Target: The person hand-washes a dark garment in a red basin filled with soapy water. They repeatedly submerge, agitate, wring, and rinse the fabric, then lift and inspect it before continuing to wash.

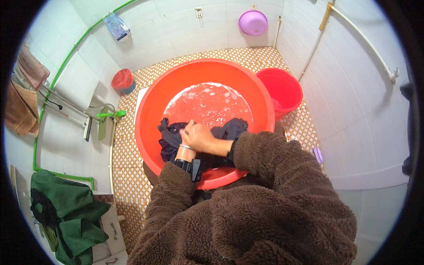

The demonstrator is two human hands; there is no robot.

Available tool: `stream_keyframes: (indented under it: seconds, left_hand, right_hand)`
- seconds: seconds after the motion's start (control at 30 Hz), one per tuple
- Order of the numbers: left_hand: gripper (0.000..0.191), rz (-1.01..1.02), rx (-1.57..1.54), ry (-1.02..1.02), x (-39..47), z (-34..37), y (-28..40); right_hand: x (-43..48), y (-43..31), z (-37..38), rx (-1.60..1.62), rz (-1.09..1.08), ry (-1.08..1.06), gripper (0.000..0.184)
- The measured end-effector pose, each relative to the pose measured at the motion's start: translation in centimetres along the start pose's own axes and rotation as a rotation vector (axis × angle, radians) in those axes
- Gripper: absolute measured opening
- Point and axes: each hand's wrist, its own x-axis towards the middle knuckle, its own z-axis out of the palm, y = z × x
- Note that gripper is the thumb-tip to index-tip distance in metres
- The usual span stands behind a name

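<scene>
A large red plastic basin point(205, 69) stands before me, with sudsy water point(207, 102) in its bottom. A dark, wet garment point(170, 140) is bunched along its near side, and more dark cloth point(233, 129) lies to the right of my hands. My right hand point(202, 137), slightly blurred, is curled into a fist on the cloth and crosses over my left. Of my left hand point(186, 153), mainly the wrist shows, with a bracelet and a black strapped device. Its fingers are mostly hidden behind the right hand, against the garment.
A red bucket point(281, 87) stands right behind the basin; a small lined bin point(124, 81) sits by the left wall. A squeegee point(87, 129) and towels point(25, 106) hang left, above a green cloth point(73, 212). A purple basin point(253, 22) hangs on the far wall.
</scene>
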Motion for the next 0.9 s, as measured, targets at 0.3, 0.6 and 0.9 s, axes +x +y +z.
stream_keyframes:
  seconds: [0.3, 0.6, 0.9]
  left_hand:
    - [0.03, 0.016, 0.188, 0.087, -2.6, 4.6, 3.3]
    - [0.021, 0.164, 1.056, -0.069, -6.5, 1.8, 9.9]
    - [0.037, 0.517, 2.039, -0.403, -8.7, 1.1, 10.6]
  right_hand:
    - [1.0, 8.0, -0.9, 0.378, 0.269, -0.101, 0.055]
    - [-1.2, 7.6, -13.5, 0.56, 0.11, -0.454, 0.029]
    - [-3.1, 6.1, -14.7, -0.215, -0.144, -0.522, 0.033]
